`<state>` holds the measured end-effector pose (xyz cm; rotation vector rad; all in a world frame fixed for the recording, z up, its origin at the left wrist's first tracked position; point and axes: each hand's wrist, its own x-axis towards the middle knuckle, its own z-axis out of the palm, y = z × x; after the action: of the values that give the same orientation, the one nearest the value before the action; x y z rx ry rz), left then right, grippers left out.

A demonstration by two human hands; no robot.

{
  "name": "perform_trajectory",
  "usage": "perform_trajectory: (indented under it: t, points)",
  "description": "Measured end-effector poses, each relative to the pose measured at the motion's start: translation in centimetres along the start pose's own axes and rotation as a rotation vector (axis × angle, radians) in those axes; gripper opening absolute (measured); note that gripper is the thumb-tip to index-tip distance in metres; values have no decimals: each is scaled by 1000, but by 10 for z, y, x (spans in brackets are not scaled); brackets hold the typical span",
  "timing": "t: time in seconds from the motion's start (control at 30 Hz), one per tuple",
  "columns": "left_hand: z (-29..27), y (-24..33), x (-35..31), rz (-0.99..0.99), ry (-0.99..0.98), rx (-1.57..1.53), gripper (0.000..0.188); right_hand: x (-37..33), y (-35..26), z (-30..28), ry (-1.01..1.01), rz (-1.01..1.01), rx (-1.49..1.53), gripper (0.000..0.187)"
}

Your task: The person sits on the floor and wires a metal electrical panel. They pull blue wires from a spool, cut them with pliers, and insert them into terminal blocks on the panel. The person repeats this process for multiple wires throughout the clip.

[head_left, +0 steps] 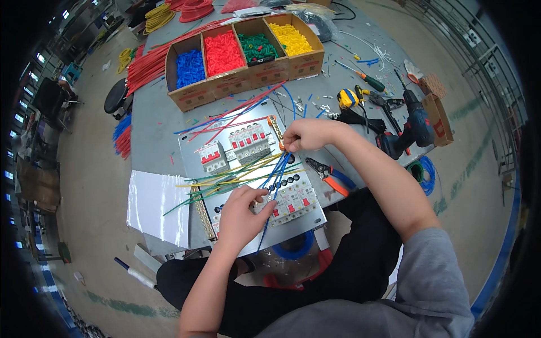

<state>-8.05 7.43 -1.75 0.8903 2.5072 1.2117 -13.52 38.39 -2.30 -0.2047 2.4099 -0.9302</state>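
Note:
A metal mounting plate (190, 155) lies at the table's near edge, carrying several white circuit breakers with red switches (248, 141) and more breakers (293, 203) along its near side. My right hand (309, 135) is pinched at the end of a brass terminal bar (276, 128), where several blue wires (279, 169) come together; its fingertips partly hide the wire ends. Over the near breakers is my left hand (241, 214), its thumb and forefinger apart beside the loose ends of the blue wires. Yellow-green wires (225, 181) lie across the plate, reaching past a second brass terminal bar (202, 211).
Behind the plate stands a cardboard box (217, 87) with blue, red, green and yellow wire caps. Wire strippers (327, 174), a cordless drill (416, 121), a tape measure (347, 98) and a screwdriver (369, 80) lie to the right. White sheets (158, 205) rest at the left edge.

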Motion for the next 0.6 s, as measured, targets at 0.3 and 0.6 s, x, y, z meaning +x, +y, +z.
perform_trajectory:
  t: [0.3, 0.6]
  points:
    - [13, 9, 10, -139, -57, -125, 29, 2, 13, 9, 73, 3, 72, 18]
    - [12, 1, 19, -274, -162, -179, 17, 1, 10, 16, 93, 29, 71, 14]
